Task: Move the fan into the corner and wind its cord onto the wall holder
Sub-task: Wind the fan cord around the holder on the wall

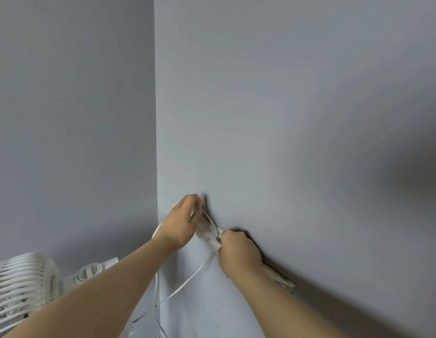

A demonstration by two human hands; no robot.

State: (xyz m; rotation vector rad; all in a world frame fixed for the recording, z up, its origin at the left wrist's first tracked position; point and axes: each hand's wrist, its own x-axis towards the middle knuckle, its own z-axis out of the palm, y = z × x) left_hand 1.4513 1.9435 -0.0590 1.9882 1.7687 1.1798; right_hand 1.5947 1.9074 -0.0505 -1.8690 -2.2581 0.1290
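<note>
The cord (pixel 187 280), white and flat, is pinched in both my hands against the grey wall (pixel 297 118) just right of the room corner. My left hand (pixel 181 223) has its fingers closed on a loop of it at the top of the white wall holder (pixel 209 234). My right hand (pixel 239 252) is curled into a fist over the holder's lower part, gripping the cord where it comes off the bracket. I count one holder, and most of it is covered by my two hands, so I cannot tell its shape or how many turns of cord sit on it. A white piece pokes out below my right wrist against the wall; I cannot make out what it is. Two slack strands hang down and cross near the corner, running off the bottom edge. One fan (pixel 24 286), white, stands at lower left by the corner, its grille cut off by the frame edge and partly hidden behind my left forearm.
</note>
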